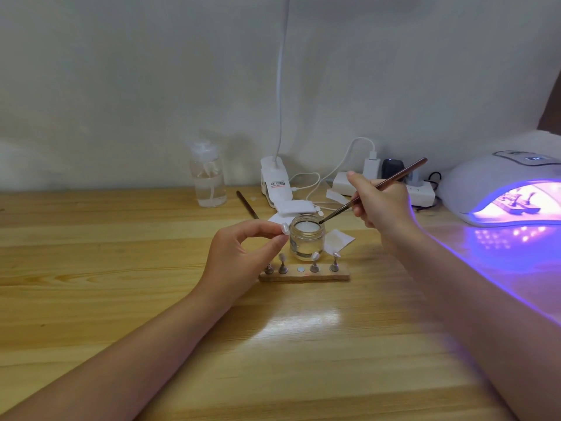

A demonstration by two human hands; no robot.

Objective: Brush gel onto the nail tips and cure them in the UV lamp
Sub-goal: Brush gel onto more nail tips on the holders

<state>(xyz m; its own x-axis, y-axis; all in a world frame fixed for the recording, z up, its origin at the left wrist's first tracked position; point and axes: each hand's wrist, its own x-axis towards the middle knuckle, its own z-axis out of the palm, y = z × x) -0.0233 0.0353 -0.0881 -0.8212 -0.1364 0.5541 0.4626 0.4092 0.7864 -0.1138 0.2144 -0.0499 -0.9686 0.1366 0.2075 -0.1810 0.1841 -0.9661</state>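
1. Where the wooden table (121,299) runs back to the pale wall, it carries everything else, its planks shining under the light.
2. The UV lamp (473,183) sits at the far right, a white dome glowing violet inside, with a second rack of tips dimly visible in its mouth and purple light spilling onto the table in front.
3. The clip lamp (274,183) stands at the back middle, its white neck rising out of sight; a power strip (419,192) with plugs and cables lies to its right.
4. A clear pump bottle (209,177) stands left of the clip lamp, near the wall.
5. The right hand (382,205) grips the brush (379,189) like a pen, handle slanting up and back.
6. The left hand (243,247) pinches a nail tip (284,229) between thumb and forefinger, held just left of the jar.
7. The wooden holder (303,276) lies in front of the jar, with four small stands on it, each with a tip on top, and one bare metal disc in the middle slot.
8. The gel jar (306,237) is open, glass, between the two hands; the brush's dark bristles touch its right rim.
9. A spare brush (246,205) lies flat behind the left hand, and a white wipe (340,240) lies just right of the jar.
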